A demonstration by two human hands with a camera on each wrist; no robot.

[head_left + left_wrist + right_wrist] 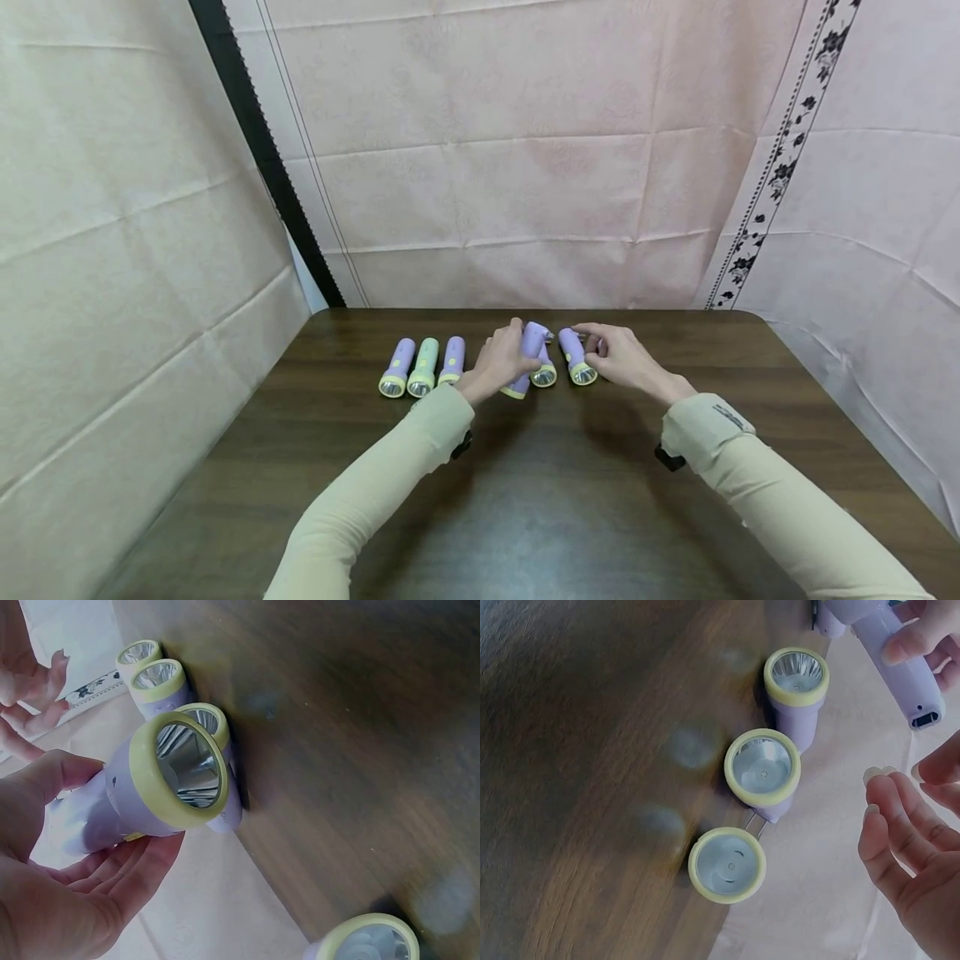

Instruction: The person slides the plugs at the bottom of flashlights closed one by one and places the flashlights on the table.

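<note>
Left grip holds a lilac plastic flashlight with a pale-yellow collar, thumb on one side of the barrel and fingers on the other, its lens pointing out past the fingertips. Right grip, fingers loosely bent, holds nothing; just beside its fingertips sits a second lilac flashlight on the dark wood-grain bench. Left of the left grip is a mint-green plastic flashlight. Each flashlight should prove light and stiff, its smooth shell a little slippery. The slim barrel behind the collar looks the best hold, since the wider head should stop fingers sliding forward; the clear lens probably scratches easily and is better left untouched.
</note>
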